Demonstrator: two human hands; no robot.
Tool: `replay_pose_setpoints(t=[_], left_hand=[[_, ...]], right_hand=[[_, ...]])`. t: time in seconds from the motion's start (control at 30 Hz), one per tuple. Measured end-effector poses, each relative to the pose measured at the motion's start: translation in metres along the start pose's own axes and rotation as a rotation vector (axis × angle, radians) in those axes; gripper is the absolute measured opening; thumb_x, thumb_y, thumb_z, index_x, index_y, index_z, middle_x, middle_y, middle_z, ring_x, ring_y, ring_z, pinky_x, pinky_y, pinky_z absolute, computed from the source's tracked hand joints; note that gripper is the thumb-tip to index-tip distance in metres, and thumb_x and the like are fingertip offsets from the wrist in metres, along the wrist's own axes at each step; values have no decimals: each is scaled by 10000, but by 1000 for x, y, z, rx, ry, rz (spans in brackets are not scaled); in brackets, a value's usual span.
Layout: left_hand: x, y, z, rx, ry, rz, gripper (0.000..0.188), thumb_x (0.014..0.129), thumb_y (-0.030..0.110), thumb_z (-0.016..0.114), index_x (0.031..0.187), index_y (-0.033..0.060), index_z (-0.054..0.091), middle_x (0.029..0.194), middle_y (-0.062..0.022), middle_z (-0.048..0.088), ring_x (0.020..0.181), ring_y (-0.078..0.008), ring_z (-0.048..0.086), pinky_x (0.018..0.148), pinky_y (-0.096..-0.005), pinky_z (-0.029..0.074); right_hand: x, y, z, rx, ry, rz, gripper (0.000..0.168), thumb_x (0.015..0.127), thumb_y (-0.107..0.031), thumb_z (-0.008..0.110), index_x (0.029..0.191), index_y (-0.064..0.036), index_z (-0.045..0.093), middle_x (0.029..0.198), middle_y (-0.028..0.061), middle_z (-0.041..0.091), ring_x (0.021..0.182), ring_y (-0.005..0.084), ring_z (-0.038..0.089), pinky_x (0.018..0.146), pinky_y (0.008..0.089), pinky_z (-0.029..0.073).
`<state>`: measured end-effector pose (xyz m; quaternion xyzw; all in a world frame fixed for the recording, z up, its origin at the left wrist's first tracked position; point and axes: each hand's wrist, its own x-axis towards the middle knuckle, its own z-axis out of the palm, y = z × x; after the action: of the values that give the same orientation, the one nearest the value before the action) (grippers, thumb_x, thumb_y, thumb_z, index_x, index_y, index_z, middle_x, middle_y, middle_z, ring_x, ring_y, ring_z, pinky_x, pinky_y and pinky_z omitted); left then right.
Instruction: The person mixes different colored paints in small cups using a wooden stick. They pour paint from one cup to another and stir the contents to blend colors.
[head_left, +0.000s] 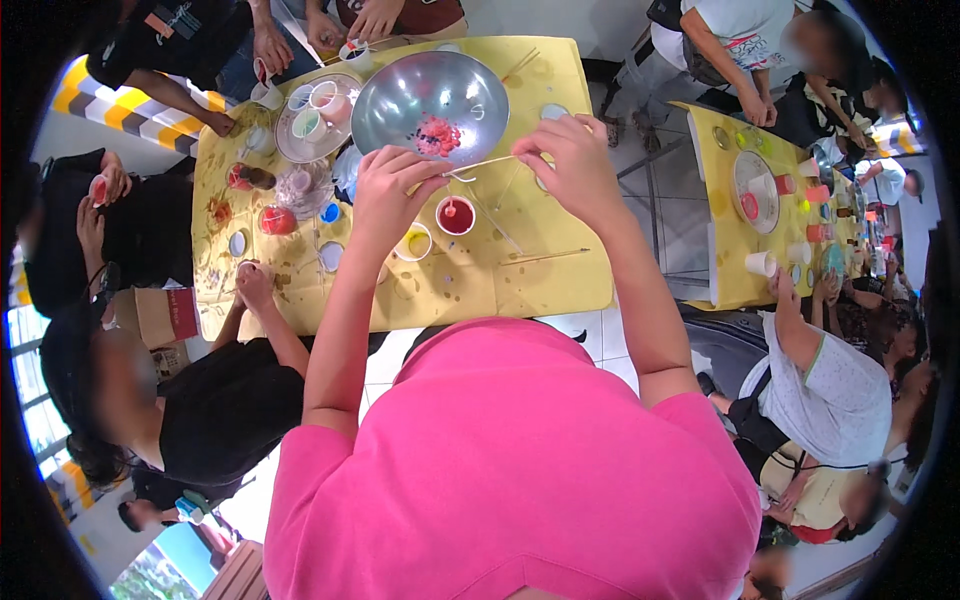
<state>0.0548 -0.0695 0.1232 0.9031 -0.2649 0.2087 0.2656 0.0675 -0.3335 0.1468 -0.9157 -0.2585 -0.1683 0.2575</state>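
Observation:
A thin wooden stick is stretched level between my two hands, above the yellow-covered table. My left hand pinches its left end, where a white string is looped with a loose curled tail. At the other end, the fingertips of my right hand grip the stick. Below it hangs a pinkish coated piece, over or in a white cup of dark red liquid; its exact depth I cannot tell. A cup with yellow liquid stands just left of the red one.
A large steel bowl with red and dark bits is behind my hands. Left of it are a plate of cups and a red jar. Thin sticks lie on the table. A co-worker's hands work at left.

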Motion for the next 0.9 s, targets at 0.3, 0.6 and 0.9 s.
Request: replay_pose_setpoints(t=[0.3, 0.6, 0.9], left_hand=[[6, 1, -4, -28, -13, -25, 155, 771, 237, 778, 909, 166, 786, 853, 15, 708, 882, -185, 626, 872, -355, 439], [11, 8, 3, -136, -59, -30, 184, 794, 167, 760, 969, 116, 781, 872, -24, 716, 869, -211, 614, 832, -349, 444], [4, -1, 27, -212, -35, -202, 228, 801, 126, 761, 1029, 112, 769, 955, -70, 737, 903, -252, 633, 818, -357, 499]], right_hand=[[0, -5, -8, -77, 67, -65, 20, 829, -190, 710, 829, -171, 714, 833, -45, 625, 866, 166, 580, 988, 439, 346], [-14, 0, -11, -123, 92, -45, 22, 829, -188, 714, 843, -171, 715, 836, -45, 623, 870, 165, 582, 988, 443, 350], [-59, 37, 7, 106, -16, 287, 53, 837, -177, 722, 872, -137, 721, 850, -15, 657, 880, 189, 607, 977, 425, 371]])
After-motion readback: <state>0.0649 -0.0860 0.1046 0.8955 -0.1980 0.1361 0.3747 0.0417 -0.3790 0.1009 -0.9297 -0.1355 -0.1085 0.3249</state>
